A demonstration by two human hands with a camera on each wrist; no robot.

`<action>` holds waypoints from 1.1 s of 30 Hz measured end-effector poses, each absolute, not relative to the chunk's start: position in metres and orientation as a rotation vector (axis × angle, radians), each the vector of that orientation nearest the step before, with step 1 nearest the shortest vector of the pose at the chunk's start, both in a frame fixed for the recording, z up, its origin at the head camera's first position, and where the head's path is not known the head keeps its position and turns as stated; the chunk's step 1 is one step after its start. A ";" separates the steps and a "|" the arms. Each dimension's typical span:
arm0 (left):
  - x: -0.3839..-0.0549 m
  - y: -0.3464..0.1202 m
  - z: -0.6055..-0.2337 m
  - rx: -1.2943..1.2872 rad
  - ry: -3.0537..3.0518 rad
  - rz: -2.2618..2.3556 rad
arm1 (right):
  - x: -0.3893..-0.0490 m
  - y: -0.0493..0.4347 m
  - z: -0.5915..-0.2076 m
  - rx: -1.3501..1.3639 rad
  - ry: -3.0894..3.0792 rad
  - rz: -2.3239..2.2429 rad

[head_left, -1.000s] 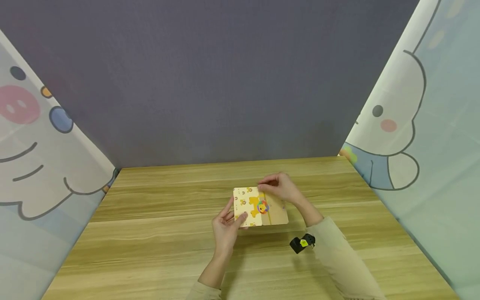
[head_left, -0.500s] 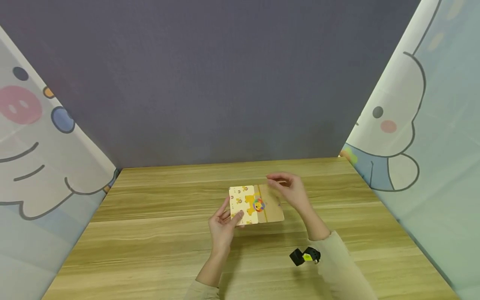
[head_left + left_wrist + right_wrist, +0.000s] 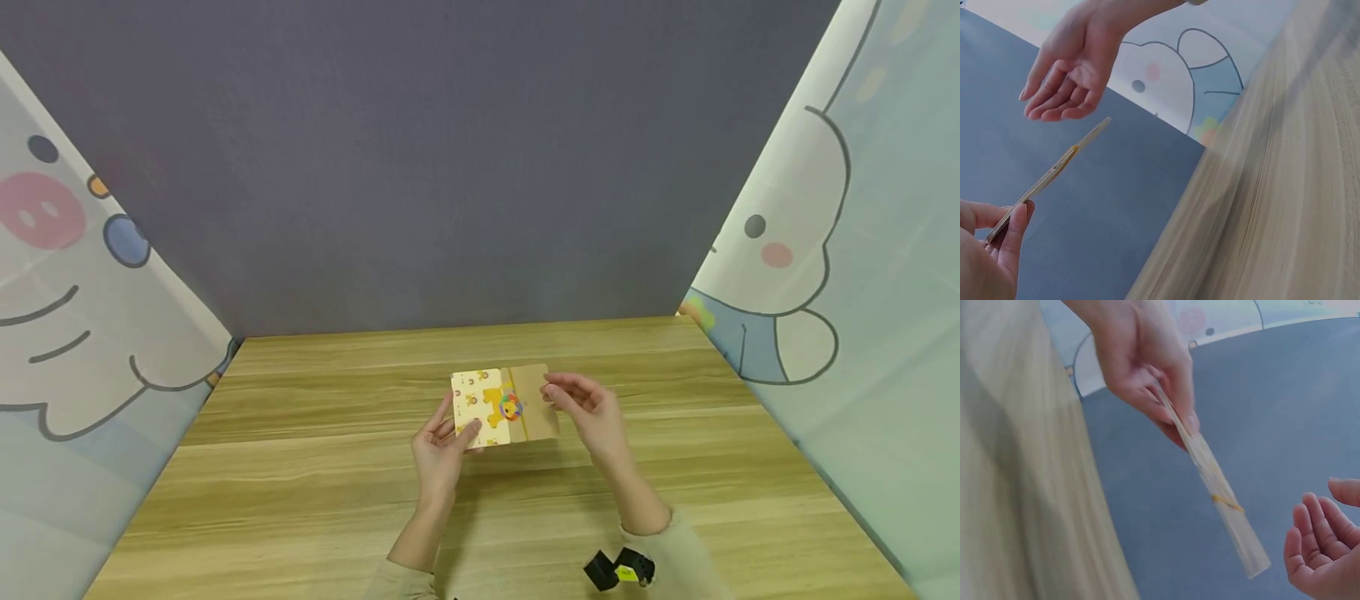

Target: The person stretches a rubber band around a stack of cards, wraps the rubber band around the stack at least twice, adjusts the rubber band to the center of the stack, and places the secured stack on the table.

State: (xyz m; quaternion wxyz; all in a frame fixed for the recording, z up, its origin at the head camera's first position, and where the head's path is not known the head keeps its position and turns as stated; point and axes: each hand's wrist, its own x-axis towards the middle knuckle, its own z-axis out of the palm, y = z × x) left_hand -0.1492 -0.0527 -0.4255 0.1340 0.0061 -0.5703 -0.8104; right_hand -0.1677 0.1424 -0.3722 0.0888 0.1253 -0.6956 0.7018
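Note:
My left hand (image 3: 435, 460) grips a small notebook (image 3: 476, 412) by its left edge, thumb on the front and fingers behind. Its cover is cream with little printed animals on the left and plain brown on the right, with a colourful-maned lion (image 3: 511, 407) where they meet. A yellow elastic band (image 3: 1227, 503) runs round it, and in the left wrist view the notebook (image 3: 1044, 181) shows edge-on, held up off the table. By the notebook's right edge is my right hand (image 3: 598, 418), fingers loosely bent, holding nothing; both wrist views show a gap between them.
A wood-grain table (image 3: 300, 467) lies below the hands. Behind it rises a dark grey panel (image 3: 450, 167), with cartoon-print curtains at the left (image 3: 90, 317) and right (image 3: 795, 250). A black device (image 3: 618, 571) sits by the right sleeve.
My right hand has come off the notebook's top edge and moved right and down to beside its right edge. The left hand and notebook have shifted slightly left.

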 end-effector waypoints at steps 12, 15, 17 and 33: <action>-0.151 -0.057 -0.423 0.050 -1.657 -2.350 | -0.151 0.141 -0.414 0.523 -2.038 2.190; -0.152 -0.057 -0.422 0.049 -1.654 -2.356 | -0.148 0.142 -0.421 0.524 -2.095 2.217; -0.152 -0.058 -0.422 0.047 -1.654 -2.359 | -0.146 0.143 -0.424 0.520 -2.149 2.240; -0.151 -0.059 -0.423 0.031 -1.646 -2.370 | -0.141 0.149 -0.426 0.427 -2.401 2.542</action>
